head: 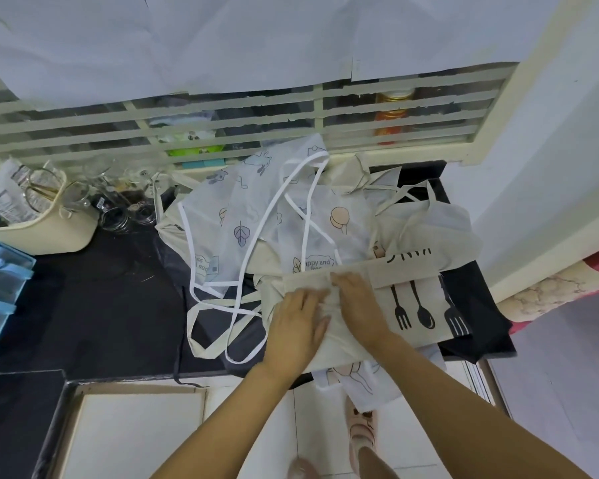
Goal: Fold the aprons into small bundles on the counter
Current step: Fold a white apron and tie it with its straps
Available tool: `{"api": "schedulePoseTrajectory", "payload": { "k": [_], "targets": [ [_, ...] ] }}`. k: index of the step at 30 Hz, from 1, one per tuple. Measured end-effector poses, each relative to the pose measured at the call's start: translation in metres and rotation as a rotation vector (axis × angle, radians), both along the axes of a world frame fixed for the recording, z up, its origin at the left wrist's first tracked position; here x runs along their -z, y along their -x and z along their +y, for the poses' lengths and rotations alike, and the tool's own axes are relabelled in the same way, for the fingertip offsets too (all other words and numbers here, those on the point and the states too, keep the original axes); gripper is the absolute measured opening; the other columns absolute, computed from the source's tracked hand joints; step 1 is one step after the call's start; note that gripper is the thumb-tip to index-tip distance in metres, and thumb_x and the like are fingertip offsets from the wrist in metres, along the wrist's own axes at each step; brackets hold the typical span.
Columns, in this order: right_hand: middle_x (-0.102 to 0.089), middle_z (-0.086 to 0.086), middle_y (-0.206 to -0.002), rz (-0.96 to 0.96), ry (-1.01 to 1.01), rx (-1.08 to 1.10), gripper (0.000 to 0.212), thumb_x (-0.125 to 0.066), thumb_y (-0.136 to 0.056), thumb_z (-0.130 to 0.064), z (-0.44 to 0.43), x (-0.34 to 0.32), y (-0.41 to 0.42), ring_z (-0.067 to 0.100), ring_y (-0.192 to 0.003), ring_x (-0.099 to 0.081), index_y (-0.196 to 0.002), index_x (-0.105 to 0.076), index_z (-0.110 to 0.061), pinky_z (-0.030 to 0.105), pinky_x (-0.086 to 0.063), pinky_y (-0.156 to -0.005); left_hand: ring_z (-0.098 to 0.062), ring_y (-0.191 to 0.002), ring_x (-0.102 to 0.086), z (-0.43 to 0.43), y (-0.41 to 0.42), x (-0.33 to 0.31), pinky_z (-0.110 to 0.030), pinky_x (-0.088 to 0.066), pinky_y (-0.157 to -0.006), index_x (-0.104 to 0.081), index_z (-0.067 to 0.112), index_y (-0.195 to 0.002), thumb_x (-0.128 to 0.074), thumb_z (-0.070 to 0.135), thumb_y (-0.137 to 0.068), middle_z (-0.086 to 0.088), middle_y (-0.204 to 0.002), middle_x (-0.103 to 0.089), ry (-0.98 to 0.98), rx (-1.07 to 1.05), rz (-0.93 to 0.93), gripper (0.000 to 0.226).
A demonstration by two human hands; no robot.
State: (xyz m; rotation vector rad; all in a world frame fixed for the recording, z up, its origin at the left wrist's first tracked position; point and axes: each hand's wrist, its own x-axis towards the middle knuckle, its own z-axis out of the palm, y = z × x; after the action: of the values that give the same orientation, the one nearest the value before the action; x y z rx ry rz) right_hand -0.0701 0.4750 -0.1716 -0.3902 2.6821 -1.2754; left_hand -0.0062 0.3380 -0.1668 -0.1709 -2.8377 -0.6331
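The fingers (306,299) of the left hand (296,323) lay straight, slightly apart, flat on the beige canvas apron with black cutlery print (419,305). The fingers of the right hand (358,300) curled together, pinching its fold. This apron lay on the black counter (118,305), at its front edge, beside thin white patterned aprons (256,209).

white printed apron (249,209) reading "appy and", other print illegible
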Motion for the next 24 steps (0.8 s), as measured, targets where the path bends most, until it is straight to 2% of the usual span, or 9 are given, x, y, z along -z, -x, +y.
{"api": "schedulePoseTrajectory", "payload": {
  "k": [3,6,8,11,13,15,18,21,24],
  "targets": [
    [-0.058,0.006,-0.127,-0.075,-0.017,-0.079,0.033,-0.038,-0.1,-0.007,-0.008,0.007,-0.008,0.013,-0.115,-0.051,-0.127,-0.057,-0.008,0.024,-0.035,-0.104,-0.023,-0.123,-0.054,-0.018,0.0,0.029,-0.046,-0.046,-0.1,-0.053,0.014,-0.134,-0.037,0.04,-0.092,-0.002,-0.135,-0.056,0.289,0.126,-0.098,0.052],
    [-0.063,-0.004,-0.111,-0.129,0.1,0.054,0.017,-0.044,-0.101,-0.016,-0.009,0.017,-0.013,0.003,-0.1,-0.059,-0.107,-0.058,-0.024,0.016,-0.044,-0.09,-0.022,-0.136,-0.038,-0.029,-0.011,0.048,-0.045,-0.024,-0.112,-0.041,0.012,-0.142,-0.014,0.044,-0.102,-0.002,-0.148,-0.041,0.383,0.212,-0.158,0.058],
    [-0.063,-0.008,-0.1,-0.091,0.075,0.057,0.011,-0.048,-0.1,-0.018,-0.008,0.022,-0.018,0.002,-0.088,-0.06,-0.1,-0.058,-0.023,0.007,-0.041,-0.078,-0.022,-0.136,-0.037,-0.033,-0.012,0.05,-0.046,-0.023,-0.113,-0.037,0.012,-0.143,-0.01,0.042,-0.103,-0.002,-0.149,-0.04,0.412,0.23,-0.174,0.057],
    [-0.065,0.001,-0.084,0.156,-0.068,0.034,0.018,-0.056,-0.091,-0.019,-0.007,0.032,-0.025,0.014,-0.077,-0.06,-0.092,-0.071,-0.009,0.019,-0.047,-0.068,-0.023,-0.128,-0.05,-0.031,-0.008,0.045,-0.047,-0.04,-0.101,-0.051,0.015,-0.136,-0.024,0.038,-0.099,-0.002,-0.142,-0.05,0.445,0.223,-0.208,0.051],
    [-0.06,0.004,-0.077,0.247,-0.165,0.02,0.009,-0.065,-0.081,-0.01,-0.006,0.041,-0.026,0.017,-0.071,-0.055,-0.084,-0.073,-0.007,0.026,-0.046,-0.059,-0.023,-0.115,-0.061,-0.027,-0.006,0.042,-0.044,-0.05,-0.092,-0.063,0.019,-0.125,-0.034,0.038,-0.09,-0.001,-0.13,-0.06,0.404,0.228,-0.182,0.049],
    [-0.055,0.001,-0.079,0.069,-0.149,0.049,0.007,-0.062,-0.088,-0.014,-0.007,0.031,-0.031,0.012,-0.071,-0.046,-0.086,-0.067,-0.009,0.025,-0.036,-0.062,-0.021,-0.093,-0.065,-0.025,0.0,0.037,-0.039,-0.052,-0.079,-0.069,0.025,-0.112,-0.045,0.04,-0.084,0.001,-0.108,-0.065,0.363,0.196,-0.138,0.04],
    [-0.055,-0.002,-0.075,-0.223,-0.052,0.15,0.026,-0.054,-0.093,-0.039,-0.006,0.022,-0.037,0.011,-0.069,-0.05,-0.083,-0.056,-0.014,0.03,-0.035,-0.061,-0.021,-0.079,-0.059,-0.019,0.015,0.017,-0.034,-0.028,-0.074,-0.073,0.03,-0.093,-0.077,0.042,-0.069,0.004,-0.087,-0.062,0.41,0.138,-0.155,0.027],
    [-0.06,0.001,-0.099,-0.196,-0.133,0.068,0.022,-0.046,-0.095,-0.031,-0.002,0.013,-0.047,0.018,-0.09,-0.056,-0.101,-0.061,-0.016,0.037,-0.047,-0.078,-0.024,-0.106,-0.052,-0.015,0.03,0.005,-0.035,-0.023,-0.083,-0.069,0.025,-0.109,-0.06,0.038,-0.089,0.002,-0.113,-0.058,0.448,0.199,-0.348,0.026],
    [-0.05,0.011,-0.131,0.038,-0.332,-0.111,0.055,-0.037,-0.087,-0.029,-0.001,0.022,-0.065,0.026,-0.117,-0.051,-0.135,-0.048,-0.004,0.04,-0.048,-0.095,-0.022,-0.102,-0.059,-0.012,0.045,0.003,-0.033,-0.043,-0.089,-0.066,0.012,-0.103,-0.062,0.025,-0.088,-0.003,-0.114,-0.063,0.26,0.247,-0.569,0.02]
  ]
}}
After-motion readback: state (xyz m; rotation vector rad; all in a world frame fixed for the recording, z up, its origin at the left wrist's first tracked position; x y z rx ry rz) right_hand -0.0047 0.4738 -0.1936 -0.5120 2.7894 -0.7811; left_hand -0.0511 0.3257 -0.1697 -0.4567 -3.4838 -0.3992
